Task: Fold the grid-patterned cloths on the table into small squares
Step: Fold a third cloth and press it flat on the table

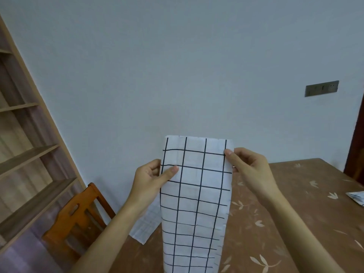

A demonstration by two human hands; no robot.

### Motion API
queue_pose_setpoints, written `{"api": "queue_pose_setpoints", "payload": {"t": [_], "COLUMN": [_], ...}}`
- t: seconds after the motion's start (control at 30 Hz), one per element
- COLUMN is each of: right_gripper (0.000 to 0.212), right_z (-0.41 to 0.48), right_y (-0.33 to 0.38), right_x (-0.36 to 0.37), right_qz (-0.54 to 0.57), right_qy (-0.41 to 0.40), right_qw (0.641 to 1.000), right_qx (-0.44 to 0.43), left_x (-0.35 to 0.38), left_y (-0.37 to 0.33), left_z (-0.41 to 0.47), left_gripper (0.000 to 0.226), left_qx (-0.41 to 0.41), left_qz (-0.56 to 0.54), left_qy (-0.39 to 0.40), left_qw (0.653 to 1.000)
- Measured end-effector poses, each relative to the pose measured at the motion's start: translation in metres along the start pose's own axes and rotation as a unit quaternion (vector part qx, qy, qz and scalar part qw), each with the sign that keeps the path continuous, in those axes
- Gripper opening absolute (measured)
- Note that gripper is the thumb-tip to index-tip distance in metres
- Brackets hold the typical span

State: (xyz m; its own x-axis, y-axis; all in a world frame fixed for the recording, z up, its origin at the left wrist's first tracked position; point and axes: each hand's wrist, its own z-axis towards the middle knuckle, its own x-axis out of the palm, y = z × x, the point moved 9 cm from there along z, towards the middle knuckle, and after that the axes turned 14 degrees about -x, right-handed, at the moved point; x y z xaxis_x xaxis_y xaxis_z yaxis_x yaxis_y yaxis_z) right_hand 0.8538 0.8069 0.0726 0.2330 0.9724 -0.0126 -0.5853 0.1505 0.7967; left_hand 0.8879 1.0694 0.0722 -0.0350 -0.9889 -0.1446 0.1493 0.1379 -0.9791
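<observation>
A white cloth with a black grid (197,194) hangs upright in front of me as a long narrow strip, its lower end running out of the bottom of the view. My left hand (149,178) pinches its left edge, thumb on the front. My right hand (248,164) pinches the right edge a little higher up. A second cloth with a finer, fainter grid (146,223) lies at the table's left corner, partly hidden behind my left forearm and the held cloth. A corner of another cloth (357,198) shows at the far right edge.
The table (295,213) has a brown cover with a pale leaf pattern. An orange wooden chair (78,217) stands at its left side. A wooden shelf unit (25,144) lines the left wall. A socket panel (321,88) sits on the wall behind.
</observation>
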Motion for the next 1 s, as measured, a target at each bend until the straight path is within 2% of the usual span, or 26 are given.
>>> {"api": "queue_pose_setpoints", "payload": {"t": [0.07, 0.17, 0.23, 0.33, 0.4, 0.47, 0.5, 0.6, 0.7, 0.73, 0.8, 0.87, 1.0], "right_gripper": [0.027, 0.028, 0.026, 0.009, 0.023, 0.01, 0.011, 0.025, 0.048, 0.05, 0.048, 0.038, 0.021], "right_z": [0.001, 0.001, 0.0, -0.009, -0.017, -0.016, -0.014, -0.011, -0.008, -0.008, -0.009, -0.011, -0.012], "right_y": [0.001, 0.003, 0.003, 0.005, 0.002, 0.004, 0.004, 0.005, 0.009, 0.009, 0.005, 0.001, 0.002], "right_x": [-0.001, -0.003, -0.002, 0.019, 0.034, 0.034, 0.032, 0.028, 0.027, 0.026, 0.023, 0.021, 0.023], "right_qz": [0.001, 0.011, 0.015, 0.062, 0.063, 0.018, 0.006, 0.014, 0.0, -0.003, 0.022, 0.068, 0.104], "right_qy": [-0.002, -0.021, -0.01, 0.105, 0.177, 0.159, 0.142, 0.112, 0.116, 0.113, 0.094, 0.076, 0.061], "right_qw": [1.0, 1.0, 1.0, 0.992, 0.982, 0.987, 0.99, 0.993, 0.992, 0.992, 0.994, 0.994, 0.992], "right_qx": [-0.008, -0.014, -0.019, 0.002, 0.01, -0.016, -0.027, -0.025, -0.043, -0.049, -0.047, -0.037, -0.032], "left_x": [-0.001, -0.003, -0.007, -0.012, -0.015, -0.016, -0.016, -0.017, -0.018, -0.017, -0.019, -0.021, -0.02], "left_y": [0.002, 0.005, 0.004, -0.003, -0.008, -0.01, -0.013, -0.019, -0.022, -0.025, -0.027, -0.027, -0.018], "left_z": [0.001, 0.003, 0.004, 0.004, 0.005, 0.006, 0.005, 0.003, 0.001, -0.001, -0.003, -0.003, -0.003], "left_gripper": [0.047, 0.071, 0.069, 0.079, 0.081, 0.076, 0.073, 0.063, 0.025, 0.023, 0.026, 0.038, 0.052], "left_qx": [-0.003, -0.014, -0.01, 0.006, 0.016, 0.018, 0.024, 0.038, 0.048, 0.053, 0.067, 0.069, 0.039], "left_qz": [-0.004, -0.012, -0.026, -0.038, -0.04, -0.038, -0.033, 0.013, 0.038, 0.042, 0.057, 0.081, 0.079], "left_qy": [0.006, 0.017, 0.009, -0.016, -0.031, -0.032, -0.03, -0.018, -0.004, 0.004, 0.015, 0.019, 0.049], "left_qw": [1.0, 1.0, 1.0, 0.999, 0.999, 0.999, 0.999, 0.999, 0.998, 0.998, 0.996, 0.994, 0.995]}}
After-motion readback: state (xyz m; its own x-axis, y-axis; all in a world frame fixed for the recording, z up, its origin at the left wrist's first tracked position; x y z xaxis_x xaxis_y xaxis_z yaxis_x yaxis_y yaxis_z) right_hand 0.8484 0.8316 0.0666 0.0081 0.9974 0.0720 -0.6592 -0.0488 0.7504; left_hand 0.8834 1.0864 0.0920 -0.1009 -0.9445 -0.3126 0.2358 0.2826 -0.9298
